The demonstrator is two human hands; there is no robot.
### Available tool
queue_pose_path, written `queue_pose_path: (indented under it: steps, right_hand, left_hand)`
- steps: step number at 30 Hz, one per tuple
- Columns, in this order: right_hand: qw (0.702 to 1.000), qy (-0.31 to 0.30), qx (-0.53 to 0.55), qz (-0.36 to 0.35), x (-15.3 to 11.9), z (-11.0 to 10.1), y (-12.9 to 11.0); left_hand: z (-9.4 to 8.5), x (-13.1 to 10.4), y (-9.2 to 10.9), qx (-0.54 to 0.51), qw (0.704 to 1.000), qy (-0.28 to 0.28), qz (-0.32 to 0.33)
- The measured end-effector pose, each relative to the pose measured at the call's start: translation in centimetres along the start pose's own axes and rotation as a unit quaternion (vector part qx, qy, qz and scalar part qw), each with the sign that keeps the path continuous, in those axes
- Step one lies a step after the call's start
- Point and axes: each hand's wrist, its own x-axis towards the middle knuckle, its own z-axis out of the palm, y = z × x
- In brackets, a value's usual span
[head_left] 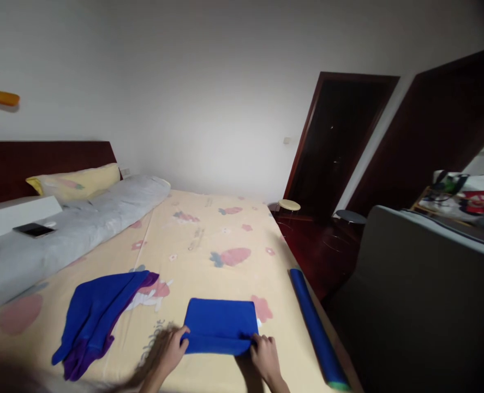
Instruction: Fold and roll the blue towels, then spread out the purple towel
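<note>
On the bed sheet (209, 229), the left hand (175, 345) and right hand (265, 353) are pinching the near corners of a folded blue cloth (221, 325) (fingers closed on its edge), beside loose blue garments (98, 316).

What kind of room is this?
Most likely a bedroom: there is a big bed with a strawberry-print sheet, a yellow pillow by the headboard, and a doorway leading out.

You look from head height, forward and down across the bed (209, 240), hands close at the near edge, the far wall and doorway (335, 142) ahead-right.
</note>
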Motion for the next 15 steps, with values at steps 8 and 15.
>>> queue_pose_path:
  steps: [8,15]
  right_hand:
    - [0.998,0.047,-0.039,0.031,1.5,1.0,-0.5]
    - [0.981,0.022,0.071,-0.178,-1.8,7.2,-6.0]
  left_hand:
    - [3.0,1.1,1.3,0.095,0.99,0.087,-0.053]
    - [9.1,-0.9,6.8,0.13,0.96,0.121,0.214]
